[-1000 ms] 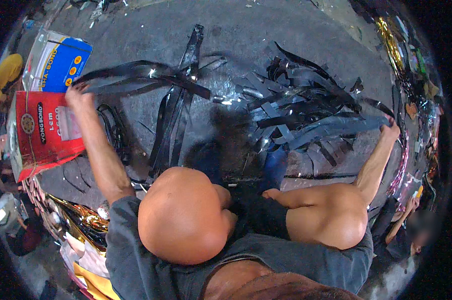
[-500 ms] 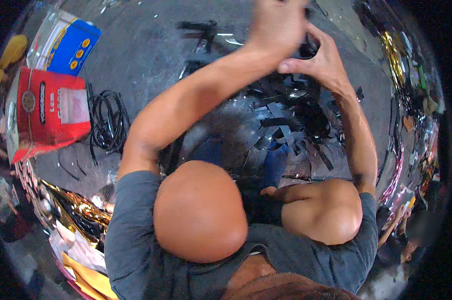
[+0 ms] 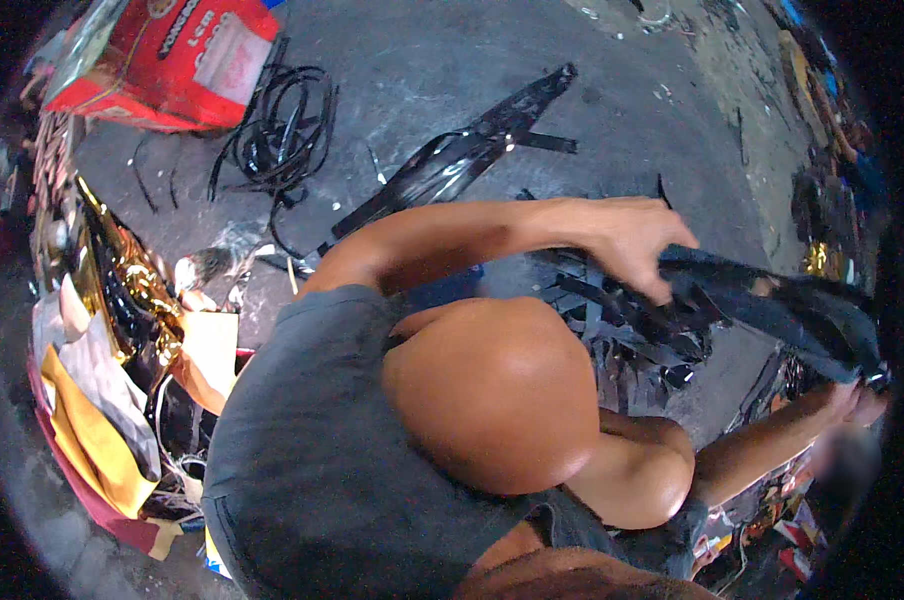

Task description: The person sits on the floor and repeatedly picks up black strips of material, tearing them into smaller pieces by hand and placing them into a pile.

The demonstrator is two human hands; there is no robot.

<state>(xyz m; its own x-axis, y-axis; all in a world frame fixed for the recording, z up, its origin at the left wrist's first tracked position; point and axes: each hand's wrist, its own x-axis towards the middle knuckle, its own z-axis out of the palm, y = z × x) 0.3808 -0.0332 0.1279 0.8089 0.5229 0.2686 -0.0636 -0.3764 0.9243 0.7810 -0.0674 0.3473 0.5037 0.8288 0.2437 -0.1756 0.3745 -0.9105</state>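
A bundle of black plastic strips (image 3: 772, 295) stretches between my two hands, shiny and flat. Its near-middle end lies in my left hand (image 3: 634, 245), whose thumb and fingers curl round it. At the far right rim my right hand (image 3: 860, 402) closes about the other end, blurred and partly dark there. Under my left hand lies a pile of loose black strips (image 3: 612, 310) on the floor. Another long black bundle (image 3: 462, 150) rests flat on the floor beyond my left forearm.
A red box (image 3: 172, 70) stands at the upper left beside coiled black cord (image 3: 282, 130). Gold foil (image 3: 157, 310) and yellow cloth (image 3: 92, 435) lie at the left. My bent knees (image 3: 497, 395) fill the middle. Assorted scraps (image 3: 797, 535) lie at the lower right.
My hands were close together at the top; now they are apart, with the right hand swung far right and black strips stretched between them. The view has turned rightward.
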